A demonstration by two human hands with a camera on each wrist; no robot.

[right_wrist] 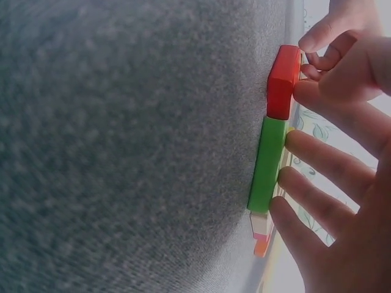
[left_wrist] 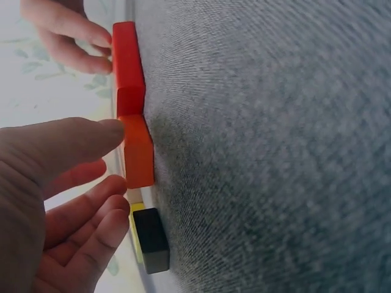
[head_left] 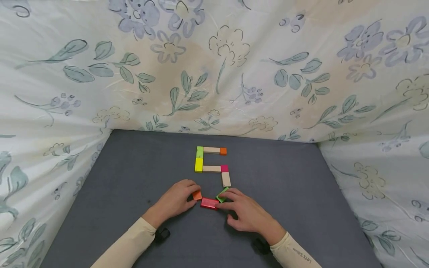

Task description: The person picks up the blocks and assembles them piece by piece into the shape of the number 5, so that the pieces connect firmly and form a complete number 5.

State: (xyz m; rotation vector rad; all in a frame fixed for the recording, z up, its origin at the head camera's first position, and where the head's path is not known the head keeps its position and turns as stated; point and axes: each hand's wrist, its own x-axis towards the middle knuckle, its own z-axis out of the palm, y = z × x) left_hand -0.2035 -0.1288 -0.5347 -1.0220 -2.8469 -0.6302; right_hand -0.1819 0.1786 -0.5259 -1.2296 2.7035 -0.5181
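Observation:
My left hand (head_left: 179, 195) pinches an orange block (head_left: 197, 195), thumb on its near side and fingers at the far side. Its end meets a red block (head_left: 208, 203) in the left wrist view. A dark block (left_wrist: 151, 241) stands by the left fingers, hidden from the head view. My right hand (head_left: 246, 212) has its fingers extended and spread; the index fingertip touches the red block, others rest along a green block (right_wrist: 267, 165). The green block lies slanted between the red block and a pale wooden block (head_left: 226, 179).
Farther back, the row continues through a pink block (head_left: 224, 168), pale block (head_left: 212, 168), yellow block (head_left: 199, 165), light green block (head_left: 199, 152), another pale block (head_left: 212, 150) and an orange cube (head_left: 223, 151). Floral cloth (head_left: 231, 82) surrounds the grey table surface (head_left: 285, 178).

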